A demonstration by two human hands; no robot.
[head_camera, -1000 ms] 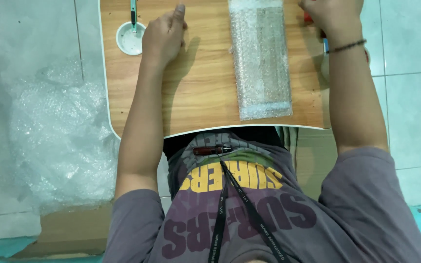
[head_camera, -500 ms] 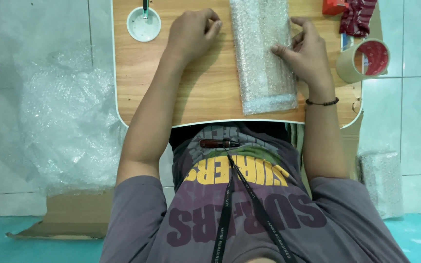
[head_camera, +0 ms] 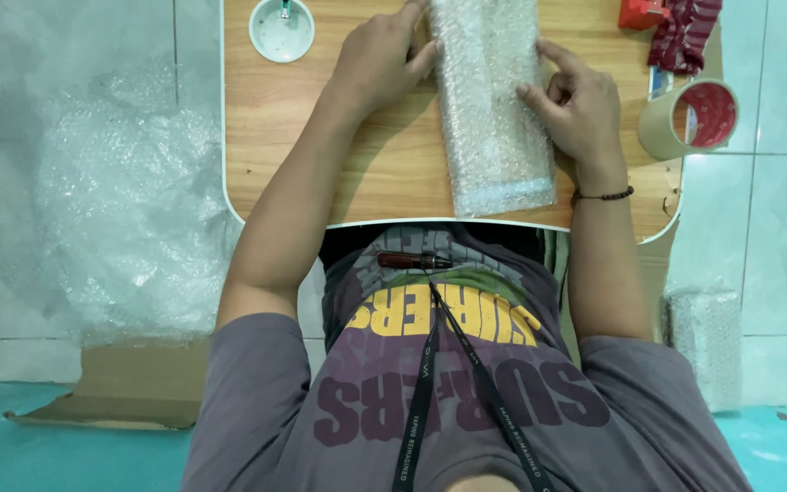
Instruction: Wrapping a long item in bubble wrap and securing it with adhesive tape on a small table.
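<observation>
From my head camera, the bubble-wrapped parcel (head_camera: 494,109) lies in the middle of the wooden worktop (head_camera: 384,173), its long axis running straight away from me, near end just short of the worktop's front edge, far end out of view. My left hand (head_camera: 380,64) rests against its left side, fingers loosely curled, not gripping. My right hand (head_camera: 580,105) touches its right side, fingers bent with the tips on the wrap. A tan tape roll (head_camera: 689,118) with a red inner face stands at the right edge. A smaller bubble-wrapped bundle (head_camera: 708,342) sits on the floor at right; loose bubble wrap (head_camera: 120,219) and flat brown cardboard (head_camera: 120,387) lie at left.
</observation>
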